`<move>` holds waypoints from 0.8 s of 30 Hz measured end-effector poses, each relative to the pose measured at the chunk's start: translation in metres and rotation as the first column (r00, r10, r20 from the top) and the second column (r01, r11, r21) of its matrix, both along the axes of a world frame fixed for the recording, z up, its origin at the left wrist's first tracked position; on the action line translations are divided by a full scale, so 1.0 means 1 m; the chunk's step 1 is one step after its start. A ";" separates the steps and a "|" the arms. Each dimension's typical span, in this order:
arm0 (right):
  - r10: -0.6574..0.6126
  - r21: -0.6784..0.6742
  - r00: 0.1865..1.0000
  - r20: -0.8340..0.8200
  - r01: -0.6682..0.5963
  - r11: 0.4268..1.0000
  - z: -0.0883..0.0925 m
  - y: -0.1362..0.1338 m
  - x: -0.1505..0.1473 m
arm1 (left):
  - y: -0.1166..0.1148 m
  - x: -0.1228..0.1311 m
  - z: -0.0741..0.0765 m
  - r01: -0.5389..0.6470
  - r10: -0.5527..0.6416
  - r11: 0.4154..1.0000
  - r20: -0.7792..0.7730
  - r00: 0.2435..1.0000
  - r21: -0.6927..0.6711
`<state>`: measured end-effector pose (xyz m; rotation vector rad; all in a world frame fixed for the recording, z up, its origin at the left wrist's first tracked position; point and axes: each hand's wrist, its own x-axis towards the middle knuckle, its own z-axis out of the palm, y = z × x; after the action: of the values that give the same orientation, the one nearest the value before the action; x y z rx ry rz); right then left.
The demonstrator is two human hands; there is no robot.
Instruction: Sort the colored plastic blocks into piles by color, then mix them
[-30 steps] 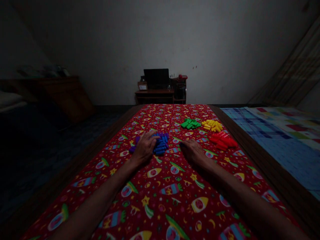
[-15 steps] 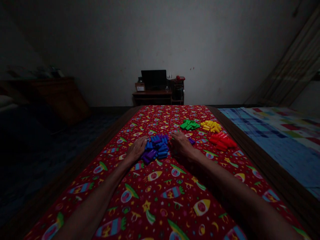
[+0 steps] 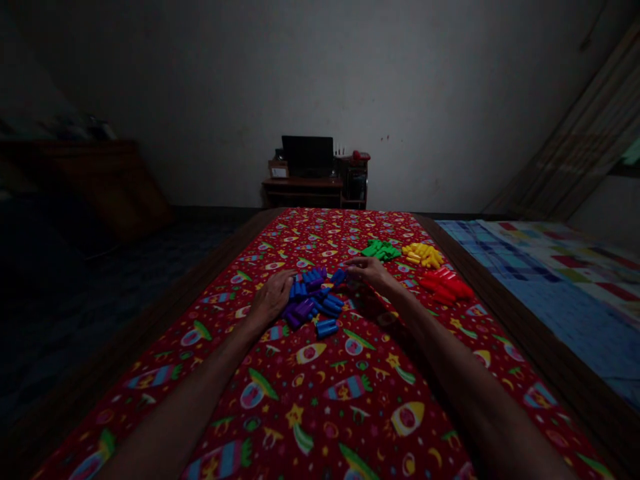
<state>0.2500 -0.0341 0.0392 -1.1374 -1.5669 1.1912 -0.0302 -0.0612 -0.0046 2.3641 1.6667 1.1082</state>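
A heap of blue and purple plastic pieces (image 3: 314,300) lies on a red rocket-print cloth (image 3: 330,393). My left hand (image 3: 270,298) rests flat against the heap's left side, fingers on the pieces. My right hand (image 3: 367,269) hovers at the heap's far right, fingers pinched on a blue piece (image 3: 340,275). One blue piece (image 3: 327,327) lies apart at the near edge of the heap. Further back sit a green pile (image 3: 381,250), a yellow pile (image 3: 423,254) and a red pile (image 3: 446,285).
The cloth covers a long wooden-edged table (image 3: 505,293). To the right lies a blue checked sheet (image 3: 555,280). A small desk with a dark screen (image 3: 307,157) stands against the far wall. The room is dim; the left side is dark floor.
My right hand has lifted from the heap's right side and moved back, now pinching a blue piece. The heap has spread, with one blue piece rolled toward me. My left hand stays put.
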 end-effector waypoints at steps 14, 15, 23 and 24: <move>0.078 0.190 0.997 -0.015 -0.074 0.979 0.023 -0.011 0.012 | -0.022 0.051 0.029 0.239 -0.231 0.967 -0.092 0.969 0.090; -0.030 0.200 0.999 0.028 0.024 0.979 0.024 -0.005 0.026 | -0.019 0.048 0.028 0.229 -0.225 0.970 -0.054 0.973 0.085; -0.393 0.266 0.765 0.510 0.294 0.918 -0.001 0.004 0.099 | -0.004 0.027 0.017 0.051 -0.039 0.994 0.122 0.992 -0.096; -0.396 0.283 0.717 0.573 0.281 0.917 -0.003 0.003 0.101 | -0.004 0.025 0.017 0.041 -0.026 0.992 0.129 0.991 -0.120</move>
<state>0.3510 -0.0313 0.0362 -1.7231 -1.7787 0.4155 -0.0047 -0.0652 0.0123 2.1899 1.5977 1.0929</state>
